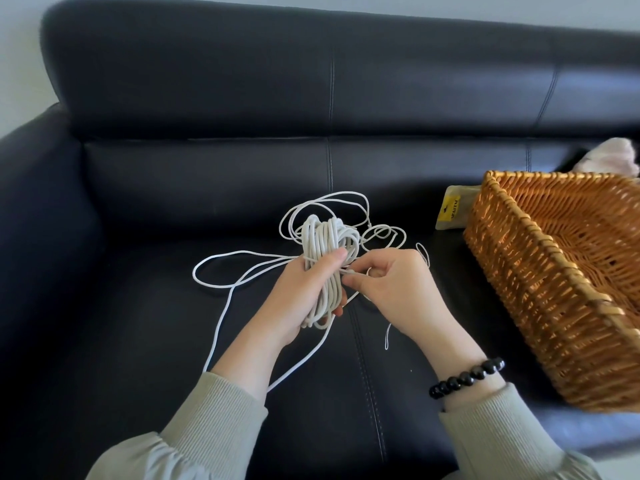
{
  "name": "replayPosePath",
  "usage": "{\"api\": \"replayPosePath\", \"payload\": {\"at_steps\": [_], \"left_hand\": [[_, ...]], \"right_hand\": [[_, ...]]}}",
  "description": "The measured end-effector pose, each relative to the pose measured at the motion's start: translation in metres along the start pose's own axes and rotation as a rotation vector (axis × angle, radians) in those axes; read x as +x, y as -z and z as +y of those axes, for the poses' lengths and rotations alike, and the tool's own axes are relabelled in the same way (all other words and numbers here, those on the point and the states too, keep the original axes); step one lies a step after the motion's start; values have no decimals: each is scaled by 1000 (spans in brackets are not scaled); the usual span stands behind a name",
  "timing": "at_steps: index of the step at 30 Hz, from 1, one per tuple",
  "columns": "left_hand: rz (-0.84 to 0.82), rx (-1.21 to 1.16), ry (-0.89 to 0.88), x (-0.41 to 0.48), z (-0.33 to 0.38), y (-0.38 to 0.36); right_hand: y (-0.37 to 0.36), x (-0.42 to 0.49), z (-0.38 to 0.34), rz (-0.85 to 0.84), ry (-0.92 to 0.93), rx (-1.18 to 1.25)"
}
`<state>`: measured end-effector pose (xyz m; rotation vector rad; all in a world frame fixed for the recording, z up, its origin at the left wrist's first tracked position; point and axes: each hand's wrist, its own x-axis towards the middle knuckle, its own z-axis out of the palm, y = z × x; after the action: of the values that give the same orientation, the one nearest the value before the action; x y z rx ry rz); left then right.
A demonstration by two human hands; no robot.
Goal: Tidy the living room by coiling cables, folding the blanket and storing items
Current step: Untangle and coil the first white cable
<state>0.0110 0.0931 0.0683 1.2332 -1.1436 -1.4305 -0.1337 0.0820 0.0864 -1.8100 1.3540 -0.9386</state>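
A white cable (323,244) is wound into a long coil over the seat of a black leather sofa (207,168). My left hand (304,289) grips the coil around its middle, thumb across the front. My right hand (391,282) pinches a strand of the same cable right beside the coil. Loose loops of cable lie on the seat behind and to the left of my hands, and one strand trails down toward me.
A wicker basket (540,282) stands on the sofa seat at the right, tilted toward me. A yellow packet (452,211) lies just behind its left corner. A pale pink fluffy thing (613,161) shows beyond the basket at the right edge.
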Motion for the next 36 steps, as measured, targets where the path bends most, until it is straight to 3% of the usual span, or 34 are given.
{"api": "replayPosePath", "payload": {"at_steps": [6,16,21,28,36], "left_hand": [[4,29,-9,0,-1,1],[63,87,-59,-2,-4,-8],[55,1,75,-1,1,-4],[-27,-106,229,-5,10,0],[-55,-41,135,-4,8,1]], "right_hand": [[4,0,3,-88,-9,-34],[0,3,10,-38,-45,-200],[0,1,6,60,-35,-121],[-4,-3,-2,57,-22,22],[-11,-2,-3,105,-39,43]]}}
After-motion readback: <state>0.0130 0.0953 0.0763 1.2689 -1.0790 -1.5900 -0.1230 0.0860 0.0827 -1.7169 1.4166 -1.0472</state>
